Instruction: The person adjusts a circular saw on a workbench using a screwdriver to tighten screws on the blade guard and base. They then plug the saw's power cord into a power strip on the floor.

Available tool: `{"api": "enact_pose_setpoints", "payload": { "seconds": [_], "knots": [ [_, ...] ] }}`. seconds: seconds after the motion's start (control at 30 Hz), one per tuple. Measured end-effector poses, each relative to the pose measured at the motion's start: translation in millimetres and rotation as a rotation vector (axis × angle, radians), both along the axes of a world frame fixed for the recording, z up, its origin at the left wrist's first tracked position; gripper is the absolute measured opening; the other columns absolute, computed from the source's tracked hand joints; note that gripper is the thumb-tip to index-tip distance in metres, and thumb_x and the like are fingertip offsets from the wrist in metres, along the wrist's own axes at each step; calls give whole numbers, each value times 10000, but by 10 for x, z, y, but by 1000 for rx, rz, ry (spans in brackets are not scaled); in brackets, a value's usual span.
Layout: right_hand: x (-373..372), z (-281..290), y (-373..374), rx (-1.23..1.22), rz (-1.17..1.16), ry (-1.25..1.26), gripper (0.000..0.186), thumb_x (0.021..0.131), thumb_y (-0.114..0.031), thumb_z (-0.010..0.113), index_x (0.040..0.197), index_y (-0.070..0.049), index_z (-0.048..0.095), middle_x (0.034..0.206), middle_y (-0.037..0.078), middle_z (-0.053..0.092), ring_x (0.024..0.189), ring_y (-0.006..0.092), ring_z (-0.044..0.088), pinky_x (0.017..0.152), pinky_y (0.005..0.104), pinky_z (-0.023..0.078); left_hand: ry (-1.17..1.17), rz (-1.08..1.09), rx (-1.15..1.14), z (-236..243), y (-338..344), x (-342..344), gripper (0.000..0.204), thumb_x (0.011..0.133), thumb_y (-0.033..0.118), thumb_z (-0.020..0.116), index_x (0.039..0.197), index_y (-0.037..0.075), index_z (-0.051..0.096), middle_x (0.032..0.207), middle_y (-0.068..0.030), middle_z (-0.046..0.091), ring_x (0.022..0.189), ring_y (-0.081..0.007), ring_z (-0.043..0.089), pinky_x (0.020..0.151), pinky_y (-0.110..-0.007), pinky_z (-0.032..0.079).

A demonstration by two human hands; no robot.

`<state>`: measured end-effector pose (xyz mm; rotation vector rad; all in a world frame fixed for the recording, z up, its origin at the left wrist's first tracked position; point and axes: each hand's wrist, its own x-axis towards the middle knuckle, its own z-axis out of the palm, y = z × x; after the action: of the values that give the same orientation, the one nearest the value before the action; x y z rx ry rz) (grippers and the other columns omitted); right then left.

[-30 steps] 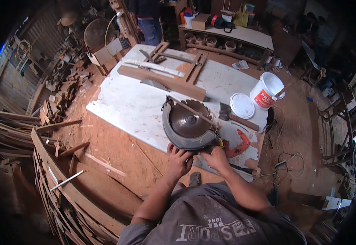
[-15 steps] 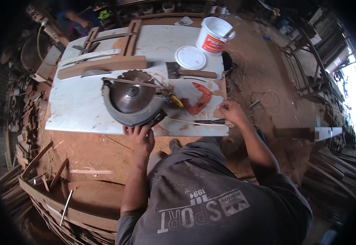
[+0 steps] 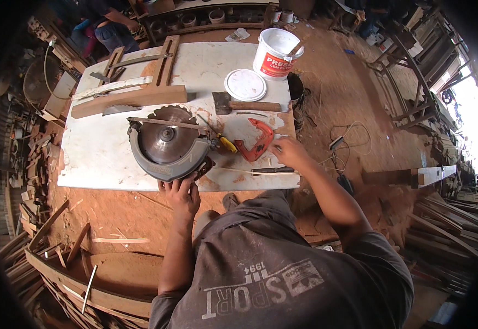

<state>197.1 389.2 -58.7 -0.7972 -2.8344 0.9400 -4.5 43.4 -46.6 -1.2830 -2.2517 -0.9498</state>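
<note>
A circular saw [image 3: 168, 137] lies on the white-topped table with its toothed blade facing up. My left hand [image 3: 181, 193] grips the saw's near edge by the table's front, its fingertips partly hidden beneath the body. My right hand [image 3: 289, 153] is closed in a pinch just right of a red curved plastic handle piece [image 3: 256, 143]; anything between the fingers is too small to make out. Between saw and red piece lies a screwdriver with a yellow handle [image 3: 228, 144]. A pale cord [image 3: 233, 171] runs from the saw along the front edge toward a black thin tool [image 3: 272, 170].
Behind the saw lie a wooden board [image 3: 135, 101], a loose saw blade [image 3: 121, 109] and a slotted wooden frame [image 3: 163, 63]. A hammer [image 3: 255, 106], a white lid [image 3: 245, 85] and a white bucket [image 3: 277, 55] occupy the far right. Another person [image 3: 115, 30] is beyond the table.
My right hand has moved slightly left, closer to the red piece. My left hand stays at the saw. The view has shifted a little, and more of the person beyond the table shows.
</note>
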Motion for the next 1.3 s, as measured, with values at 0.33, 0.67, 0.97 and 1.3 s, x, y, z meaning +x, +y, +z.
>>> {"api": "enact_pose_setpoints", "payload": {
  "seconds": [0.33,0.67,0.97,1.3],
  "knots": [
    [-1613,-528,-654,285,30,65,467,829,-362,845,1229,-154,725,1021,191,774,992,388,732,906,485,577,-43,13,-43,56,6,1,322,786,72,754,1087,185,777,1153,-51,715,1222,-339,585,1159,-558,314],
    [-246,1381,-511,30,-44,-96,314,905,-251,741,1146,-49,749,1177,210,754,1113,405,721,946,491,564,-118,27,3,77,-64,69,332,762,77,780,1074,186,808,1147,-39,734,1226,-325,597,1178,-556,303],
    [-371,2333,-1079,131,419,96,258,921,-153,751,1155,-46,763,1105,181,769,1008,376,737,907,434,571,-121,24,27,104,-3,53,324,764,60,770,1067,170,804,1157,-50,732,1258,-325,584,1198,-567,293],
    [-625,2278,-1260,321,562,107,207,921,-176,742,1113,-100,761,1042,127,768,951,355,737,836,474,586,-95,21,126,107,-3,61,320,750,27,750,1040,153,797,1152,-55,725,1254,-330,582,1192,-571,304]
  ]
}}
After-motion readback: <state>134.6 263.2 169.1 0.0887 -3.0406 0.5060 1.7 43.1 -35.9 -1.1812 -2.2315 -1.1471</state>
